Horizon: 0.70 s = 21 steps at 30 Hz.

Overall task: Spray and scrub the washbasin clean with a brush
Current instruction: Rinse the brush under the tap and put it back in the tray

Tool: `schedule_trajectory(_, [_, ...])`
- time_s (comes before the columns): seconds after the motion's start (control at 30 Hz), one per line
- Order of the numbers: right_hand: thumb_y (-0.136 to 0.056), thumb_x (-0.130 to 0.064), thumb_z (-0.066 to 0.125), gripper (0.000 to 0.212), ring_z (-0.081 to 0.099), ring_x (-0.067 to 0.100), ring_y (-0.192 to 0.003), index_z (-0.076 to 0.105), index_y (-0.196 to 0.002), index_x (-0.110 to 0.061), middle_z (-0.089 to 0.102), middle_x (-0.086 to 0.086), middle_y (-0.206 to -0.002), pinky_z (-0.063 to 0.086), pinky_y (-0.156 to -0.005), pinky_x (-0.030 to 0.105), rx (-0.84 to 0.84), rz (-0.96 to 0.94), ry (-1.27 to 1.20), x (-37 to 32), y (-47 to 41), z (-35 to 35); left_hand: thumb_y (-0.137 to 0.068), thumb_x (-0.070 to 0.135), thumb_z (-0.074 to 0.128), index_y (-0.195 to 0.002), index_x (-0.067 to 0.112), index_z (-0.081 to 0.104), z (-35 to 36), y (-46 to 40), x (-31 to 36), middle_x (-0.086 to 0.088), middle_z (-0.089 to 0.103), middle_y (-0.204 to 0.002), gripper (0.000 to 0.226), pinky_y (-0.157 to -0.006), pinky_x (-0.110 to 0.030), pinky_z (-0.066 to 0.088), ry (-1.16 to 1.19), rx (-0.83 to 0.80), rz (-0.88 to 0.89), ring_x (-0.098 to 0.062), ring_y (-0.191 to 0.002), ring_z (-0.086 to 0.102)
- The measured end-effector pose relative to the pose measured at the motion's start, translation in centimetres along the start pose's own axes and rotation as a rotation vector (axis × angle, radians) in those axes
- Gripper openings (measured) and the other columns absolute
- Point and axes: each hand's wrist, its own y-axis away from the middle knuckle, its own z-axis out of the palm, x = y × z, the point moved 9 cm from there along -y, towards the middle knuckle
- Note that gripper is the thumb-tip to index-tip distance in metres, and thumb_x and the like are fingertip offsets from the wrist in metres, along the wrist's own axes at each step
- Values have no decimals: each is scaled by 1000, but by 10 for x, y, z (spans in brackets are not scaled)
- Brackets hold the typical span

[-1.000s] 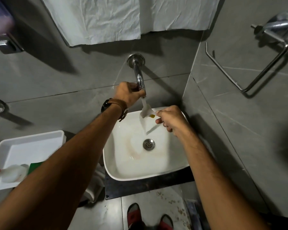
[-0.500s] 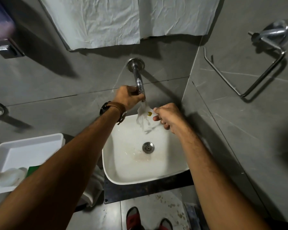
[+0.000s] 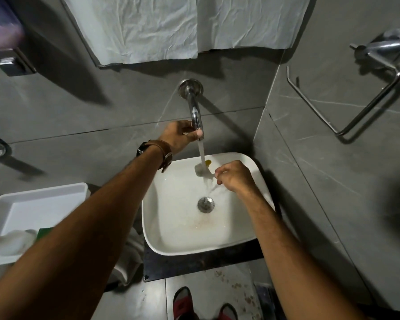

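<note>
A white square washbasin (image 3: 245,236) stands on a dark counter, with a metal drain (image 3: 206,204) and a faint brown stain near it. A chrome wall tap (image 3: 195,114) pours a stream of water into the basin. My left hand (image 3: 179,135) grips the tap's end. My right hand (image 3: 234,177) holds a small brush (image 3: 202,168) with a white and yellow head under the running water. A spray bottle (image 3: 12,242) with a red and yellow top lies in the white tray at the left.
The white tray (image 3: 42,192) also holds a green sponge (image 3: 42,233). White paper (image 3: 171,26) covers the wall above the tap. A chrome towel ring (image 3: 346,98) hangs on the right wall. A soap dispenser (image 3: 7,51) is at upper left. Red sandals (image 3: 183,303) show below.
The water stream has grown fuller and now runs straight onto the brush head. My right hand has lowered slightly into the basin; my left hand stays on the tap.
</note>
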Motion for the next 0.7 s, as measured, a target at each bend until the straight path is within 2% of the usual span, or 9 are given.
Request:
schedule_trajectory(0.07, [-89, -17, 75, 11, 76, 15, -82, 84, -96, -16, 82, 1, -87, 58, -82, 26, 5, -46, 45, -3, 1, -3, -71, 50, 80, -105, 19, 67, -2, 1, -1, 13, 66, -89, 48, -69, -21, 42, 58, 83, -50, -3, -83, 59])
schedule_trajectory(0.2, [-90, -29, 76, 21, 75, 21, -95, 83, -108, -21, 82, 3, -99, 60, -89, 33, 36, -103, 107, -11, 4, -13, -64, 45, 87, -93, 16, 64, -1, 7, -1, 7, 66, -76, 47, -58, -20, 40, 116, 243, -97, -6, -70, 59])
schedule_trajectory(0.27, [-90, -32, 72, 21, 74, 20, -95, 82, -106, -23, 83, 2, -93, 60, -84, 33, 30, -109, 99, -13, 8, -15, -63, 44, 87, -90, 18, 64, 0, 10, -1, 7, 67, -75, 44, -55, -19, 40, 125, 314, -115, -6, -69, 61])
schedule_trajectory(0.33, [-92, -33, 66, 21, 74, 18, -86, 81, -102, -23, 81, 0, -80, 57, -74, 30, 15, -116, 99, -11, 16, -10, -62, 43, 89, -86, 20, 63, 0, 13, -2, 7, 68, -74, 43, -54, -19, 40, 148, 377, -133, -6, -69, 62])
schedule_trajectory(0.37, [-93, -33, 63, 22, 74, 19, -85, 80, -102, -22, 81, 1, -80, 58, -73, 31, 6, -116, 116, -6, 21, -4, -61, 43, 89, -84, 20, 62, 0, 14, -3, 8, 67, -73, 42, -55, -19, 40, 165, 392, -140, -6, -68, 62])
schedule_trajectory(0.5, [-95, -23, 59, 22, 68, 38, -113, 71, -108, -11, 72, 17, -120, 56, -90, 38, -122, -47, 416, 38, 43, 35, -66, 44, 86, -84, 22, 56, 5, 19, -6, 5, 65, -79, 42, -64, -23, 46, 251, 378, -75, -9, -72, 61])
schedule_trajectory(0.6, [-95, -18, 57, 17, 68, 38, -110, 69, -103, -9, 72, 16, -117, 55, -85, 37, -138, -36, 412, 54, 51, 46, -79, 57, 68, -96, 18, 58, 8, 34, -16, 0, 66, -90, 44, -72, -29, 50, 236, 401, -31, -13, -79, 60])
schedule_trajectory(0.7, [-98, -26, 55, 25, 68, 38, -109, 69, -110, -9, 73, 16, -118, 50, -79, 35, -125, -53, 418, 48, 53, 47, -95, 51, 49, -100, 13, 61, 5, 57, -41, -5, 67, -96, 40, -81, -38, 50, 150, 458, -58, -22, -87, 62])
